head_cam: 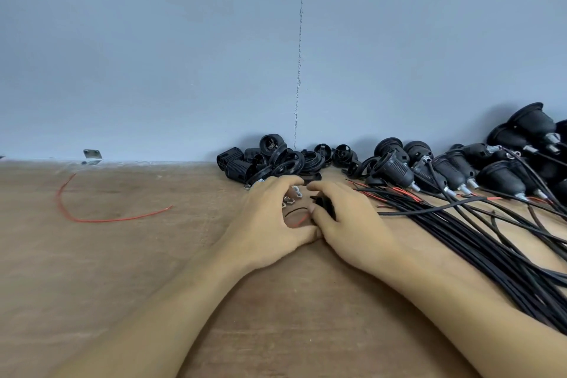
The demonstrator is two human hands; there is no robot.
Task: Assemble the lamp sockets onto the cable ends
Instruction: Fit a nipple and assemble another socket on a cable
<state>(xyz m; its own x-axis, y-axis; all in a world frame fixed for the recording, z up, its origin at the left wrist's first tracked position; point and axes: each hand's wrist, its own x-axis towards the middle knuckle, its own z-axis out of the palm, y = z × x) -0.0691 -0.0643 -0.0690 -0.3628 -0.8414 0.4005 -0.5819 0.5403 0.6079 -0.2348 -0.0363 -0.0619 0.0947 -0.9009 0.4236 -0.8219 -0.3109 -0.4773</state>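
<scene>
I am looking all over and I am not seeing any words, numbers or signs that I can read. Nothing is showing on the black lamp sockets, on the cables, on the wooden table or on the blue wall.

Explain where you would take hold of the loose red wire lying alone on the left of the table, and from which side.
Grip the loose red wire near its right-hand end, coming from above with a fingertip pinch. It lies flat on the table in an open curve, and that end lies nearest the hands, with bare wood around it.
</scene>
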